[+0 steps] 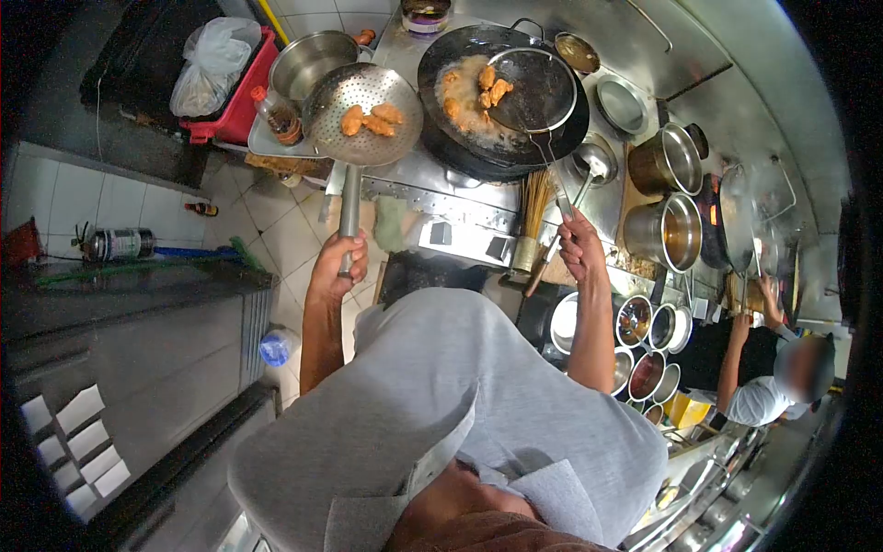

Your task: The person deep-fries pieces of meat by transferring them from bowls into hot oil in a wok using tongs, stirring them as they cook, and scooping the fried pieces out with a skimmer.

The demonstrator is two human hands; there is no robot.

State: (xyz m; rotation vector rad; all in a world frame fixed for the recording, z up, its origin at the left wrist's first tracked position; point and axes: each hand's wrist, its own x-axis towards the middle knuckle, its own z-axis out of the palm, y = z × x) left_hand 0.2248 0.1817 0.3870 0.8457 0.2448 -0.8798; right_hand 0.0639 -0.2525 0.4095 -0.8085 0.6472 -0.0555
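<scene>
My left hand is closed round the handle of a perforated metal strainer ladle, which holds several browned fried pieces. In my right hand is the wire handle of a round mesh skimmer. That skimmer is over the large black wok, with a few fried pieces at its left side. Frothing oil fills the wok's left part, where another browned piece floats. The strainer ladle is to the left of the wok, above a metal tray.
A steel pot, a sauce bottle and a red crate stand left. Rightward are a ladle, a bamboo brush and steel pots. A co-worker works at another wok far right.
</scene>
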